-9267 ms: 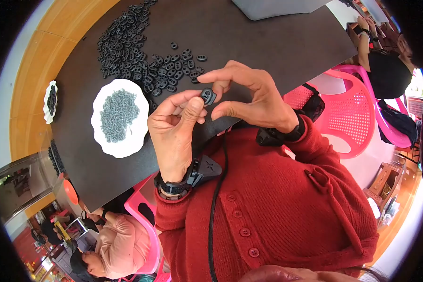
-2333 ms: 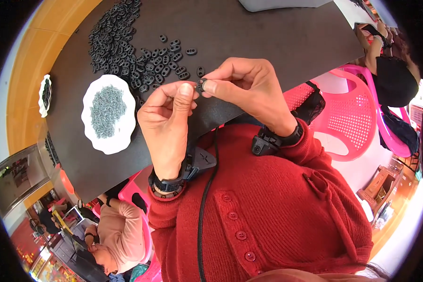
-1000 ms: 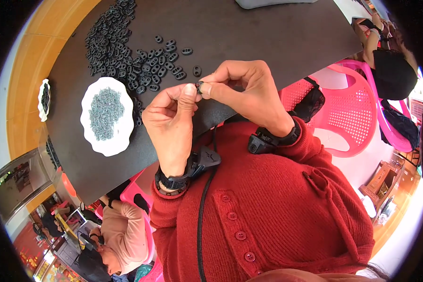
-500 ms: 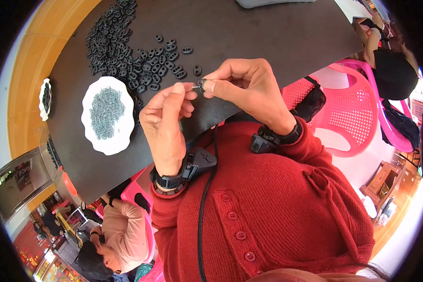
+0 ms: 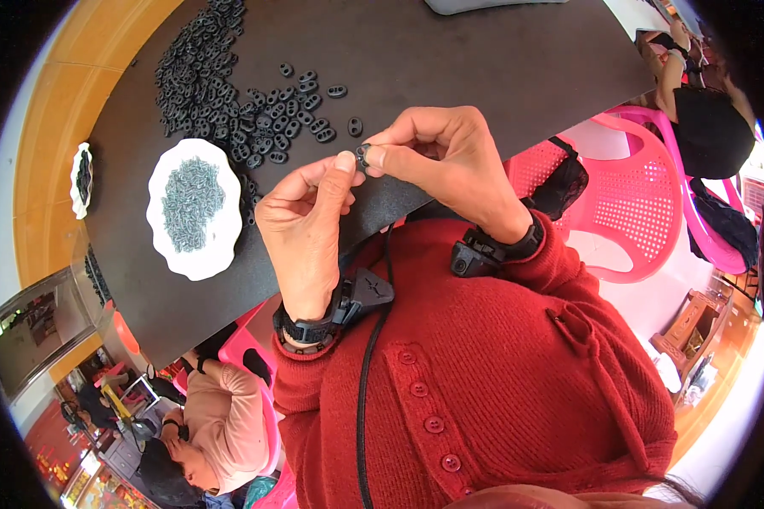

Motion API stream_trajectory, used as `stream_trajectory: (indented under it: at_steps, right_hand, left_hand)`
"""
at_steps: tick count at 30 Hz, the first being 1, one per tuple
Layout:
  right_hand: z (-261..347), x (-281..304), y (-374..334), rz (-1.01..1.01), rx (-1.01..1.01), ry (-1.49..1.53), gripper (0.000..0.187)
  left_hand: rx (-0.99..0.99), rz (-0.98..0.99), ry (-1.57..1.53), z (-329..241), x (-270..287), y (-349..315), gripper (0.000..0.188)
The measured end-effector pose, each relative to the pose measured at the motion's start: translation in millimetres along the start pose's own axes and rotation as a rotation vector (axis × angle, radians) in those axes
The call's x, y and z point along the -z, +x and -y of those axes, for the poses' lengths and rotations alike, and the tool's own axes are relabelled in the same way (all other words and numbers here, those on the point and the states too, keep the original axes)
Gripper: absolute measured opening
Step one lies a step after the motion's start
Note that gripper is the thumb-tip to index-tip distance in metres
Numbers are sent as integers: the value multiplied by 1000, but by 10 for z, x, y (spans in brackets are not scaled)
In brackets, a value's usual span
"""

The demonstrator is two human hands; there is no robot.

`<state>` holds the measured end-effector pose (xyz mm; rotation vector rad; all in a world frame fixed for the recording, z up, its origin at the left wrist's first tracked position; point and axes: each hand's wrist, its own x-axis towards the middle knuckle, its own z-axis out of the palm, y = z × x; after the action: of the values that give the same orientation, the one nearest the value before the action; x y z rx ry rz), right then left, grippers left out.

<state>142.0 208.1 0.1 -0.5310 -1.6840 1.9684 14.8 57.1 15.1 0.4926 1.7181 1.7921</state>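
1. The small black piece [image 5: 363, 155] is pinched between thumb and forefinger of the right hand [image 5: 454, 161], above the near edge of the dark surface [image 5: 492, 64].
2. The left hand [image 5: 304, 208] is brought just beside it, thumb and forefinger pressed together; whether anything is gripped there can't be told.
3. Handling, judged: light, stiff, probably moulded plastic; not fragile, but smooth and rounded, so a slip is possible. Best held by the long sides, with holes kept uncovered.
4. Loose pieces [image 5: 199, 85] are heaped on the surface: black, oval, mostly two-holed, matt to slightly glossy.
5. Small grey coils [image 5: 193, 204], apparently metal springs, are piled on the white plate [image 5: 220, 257]. Judged light, springy, easily rolled or flicked away; best gripped by the ends, with squeezing kept gentle.
6. The plate is scalloped at the rim, smooth and glossy; the surface is flat and dull.
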Motion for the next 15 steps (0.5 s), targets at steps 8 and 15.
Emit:
stream_trajectory:
  at_steps: [8,15]
  right_hand:
    - [21,-5,-12,0,-13,-27,11]
    - [43,40,-22,-18,-23,10,13]
  left_hand:
    - [13,26,-33,-53,35,-13,28]
    - [-3,11,1,-74,198,23,26]
